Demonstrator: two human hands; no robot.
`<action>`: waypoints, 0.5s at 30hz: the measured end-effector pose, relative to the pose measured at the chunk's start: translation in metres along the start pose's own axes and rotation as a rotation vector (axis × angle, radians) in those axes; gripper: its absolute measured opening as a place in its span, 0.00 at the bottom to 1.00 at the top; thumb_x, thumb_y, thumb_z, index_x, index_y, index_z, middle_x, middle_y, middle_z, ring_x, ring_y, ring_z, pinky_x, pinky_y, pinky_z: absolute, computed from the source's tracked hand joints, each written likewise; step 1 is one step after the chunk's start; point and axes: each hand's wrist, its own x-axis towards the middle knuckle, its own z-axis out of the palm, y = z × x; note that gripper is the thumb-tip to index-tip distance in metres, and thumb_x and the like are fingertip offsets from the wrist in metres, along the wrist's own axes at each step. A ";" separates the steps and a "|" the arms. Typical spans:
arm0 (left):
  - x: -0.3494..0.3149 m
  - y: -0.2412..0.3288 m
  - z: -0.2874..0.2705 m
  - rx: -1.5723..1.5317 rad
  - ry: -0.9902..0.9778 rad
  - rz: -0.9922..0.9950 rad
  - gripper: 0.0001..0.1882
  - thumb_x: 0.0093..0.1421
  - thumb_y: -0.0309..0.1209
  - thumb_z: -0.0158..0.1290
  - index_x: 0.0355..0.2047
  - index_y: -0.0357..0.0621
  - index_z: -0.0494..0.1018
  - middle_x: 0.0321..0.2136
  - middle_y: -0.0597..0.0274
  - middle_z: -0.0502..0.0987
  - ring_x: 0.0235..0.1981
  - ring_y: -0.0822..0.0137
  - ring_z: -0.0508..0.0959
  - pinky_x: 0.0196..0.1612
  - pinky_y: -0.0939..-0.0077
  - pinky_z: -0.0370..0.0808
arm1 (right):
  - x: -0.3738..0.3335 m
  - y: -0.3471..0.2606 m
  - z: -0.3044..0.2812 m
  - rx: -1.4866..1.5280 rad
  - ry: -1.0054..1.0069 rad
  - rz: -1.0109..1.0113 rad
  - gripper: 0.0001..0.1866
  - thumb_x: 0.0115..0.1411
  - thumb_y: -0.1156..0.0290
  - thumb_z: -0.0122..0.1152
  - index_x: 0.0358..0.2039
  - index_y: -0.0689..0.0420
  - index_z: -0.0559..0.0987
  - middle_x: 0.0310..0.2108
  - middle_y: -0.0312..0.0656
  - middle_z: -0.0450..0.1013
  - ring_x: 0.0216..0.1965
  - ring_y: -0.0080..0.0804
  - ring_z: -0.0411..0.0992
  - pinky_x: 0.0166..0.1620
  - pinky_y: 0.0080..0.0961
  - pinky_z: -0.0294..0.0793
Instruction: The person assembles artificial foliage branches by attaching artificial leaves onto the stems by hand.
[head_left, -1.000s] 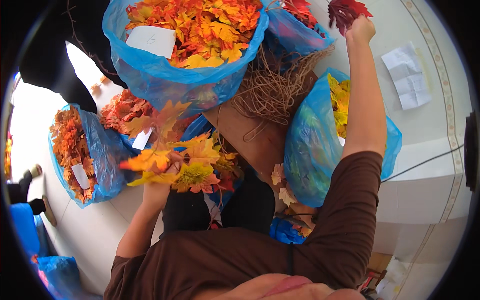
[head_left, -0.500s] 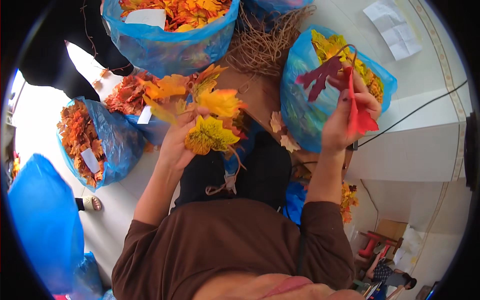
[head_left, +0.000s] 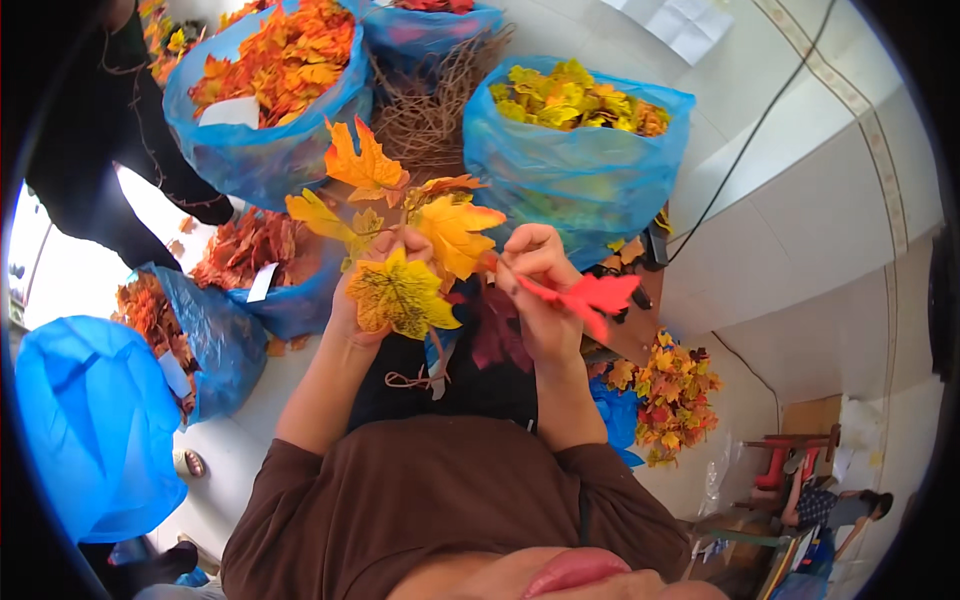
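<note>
My left hand [head_left: 375, 285] is closed around a bunch of artificial maple leaves on stems; an orange leaf [head_left: 366, 165] stands at its top and a yellow-green leaf [head_left: 403, 293] covers part of the fingers. Thin brown stem ends [head_left: 418, 380] hang below that hand. Close by on the right, my right hand [head_left: 545, 290] pinches an artificial leaf stem bearing a red leaf [head_left: 585, 300]. A dark maroon leaf [head_left: 500, 328] hangs between the two hands. Where the fingertips meet the stems is partly hidden.
Blue bags of orange leaves [head_left: 290, 65], yellow-green leaves [head_left: 575, 100] and rust leaves [head_left: 235, 255] stand ahead and left. Brown twine-like stems [head_left: 430, 110] lie between bags. A finished-looking leaf bunch [head_left: 680, 395] is at right. A black cable [head_left: 750, 140] crosses the right side. Another person's dark-clothed legs [head_left: 90, 170] are at left.
My right hand has moved from over the yellow-leaf bag down and left, bringing the red and maroon leaves beside the bunch in my left hand. The view has shifted.
</note>
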 end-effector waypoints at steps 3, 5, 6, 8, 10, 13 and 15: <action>0.012 -0.017 0.019 -0.400 0.059 -0.025 0.08 0.59 0.32 0.39 0.36 0.41 0.62 0.19 0.68 0.57 0.20 0.73 0.59 0.23 0.81 0.58 | -0.012 -0.014 -0.018 0.729 0.185 0.260 0.07 0.51 0.76 0.55 0.23 0.60 0.65 0.35 0.48 0.67 0.25 0.30 0.67 0.30 0.23 0.68; 0.014 -0.031 0.024 -0.446 0.189 -0.022 0.08 0.59 0.31 0.39 0.36 0.41 0.62 0.20 0.68 0.57 0.21 0.73 0.59 0.23 0.80 0.59 | -0.020 -0.020 -0.028 0.771 0.200 0.223 0.07 0.51 0.77 0.55 0.23 0.60 0.65 0.33 0.48 0.67 0.23 0.30 0.67 0.29 0.24 0.69; 0.016 -0.036 0.021 -0.467 0.231 -0.028 0.08 0.59 0.31 0.39 0.37 0.42 0.62 0.21 0.67 0.59 0.22 0.73 0.60 0.24 0.79 0.60 | -0.023 -0.021 -0.031 0.819 0.208 0.197 0.07 0.51 0.77 0.55 0.23 0.60 0.65 0.31 0.49 0.68 0.21 0.31 0.67 0.28 0.25 0.69; 0.018 -0.049 0.015 -0.505 0.323 -0.035 0.09 0.58 0.29 0.41 0.39 0.43 0.63 0.23 0.66 0.61 0.25 0.72 0.62 0.26 0.77 0.63 | -0.031 -0.019 -0.034 0.839 0.264 0.191 0.07 0.50 0.76 0.57 0.26 0.61 0.67 0.27 0.48 0.68 0.20 0.31 0.67 0.26 0.24 0.69; 0.015 -0.060 -0.013 -0.347 0.063 -0.054 0.17 0.59 0.35 0.40 0.46 0.39 0.63 0.41 0.51 0.71 0.42 0.54 0.72 0.43 0.62 0.71 | -0.035 -0.020 -0.034 0.783 0.346 0.283 0.08 0.51 0.77 0.57 0.30 0.62 0.69 0.27 0.47 0.69 0.21 0.30 0.67 0.25 0.22 0.68; 0.013 -0.041 0.045 -0.147 0.035 -0.046 0.13 0.59 0.34 0.41 0.40 0.40 0.65 0.24 0.60 0.70 0.26 0.65 0.70 0.28 0.73 0.68 | -0.037 -0.019 -0.047 0.872 0.331 0.319 0.08 0.52 0.79 0.55 0.34 0.63 0.70 0.29 0.46 0.70 0.23 0.29 0.67 0.24 0.22 0.67; 0.015 -0.025 0.061 -0.156 -0.368 -0.049 0.09 0.58 0.33 0.43 0.35 0.42 0.66 0.11 0.70 0.57 0.15 0.74 0.56 0.16 0.79 0.55 | -0.039 -0.030 -0.055 0.972 0.397 0.338 0.09 0.54 0.76 0.54 0.36 0.64 0.70 0.31 0.47 0.70 0.25 0.28 0.67 0.28 0.22 0.68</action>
